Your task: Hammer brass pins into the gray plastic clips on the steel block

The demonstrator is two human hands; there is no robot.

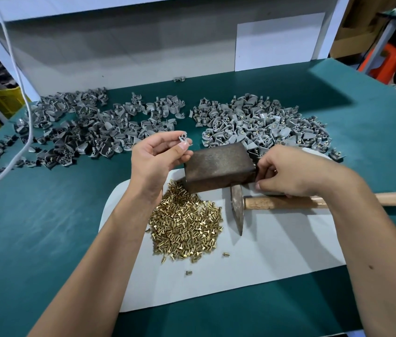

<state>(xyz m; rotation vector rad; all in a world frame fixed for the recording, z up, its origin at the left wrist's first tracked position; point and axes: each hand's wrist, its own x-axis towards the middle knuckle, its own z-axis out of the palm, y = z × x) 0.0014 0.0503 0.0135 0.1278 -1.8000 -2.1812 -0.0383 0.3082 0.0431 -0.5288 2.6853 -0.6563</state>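
Just in front of the steel block (219,166), a heap of brass pins (184,227) lies on a white sheet (265,251), with the hammer (277,203) beside it, its head touching the block's near face. At the block's left end the left hand (155,159) pinches one gray clip (183,139) between thumb and fingertips; at its right end the right hand (289,173) has its fingers curled over the hammer's handle, though I cannot tell whether they grip it. Behind the block lie two spreads of gray clips, a left pile (82,127) and a right pile (265,122), on the green table (46,215).

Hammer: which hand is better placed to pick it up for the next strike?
The right hand. It sits directly over the hammer's wooden handle beside the steel block, while the left hand is occupied, pinching a gray plastic clip above the block's far left corner.
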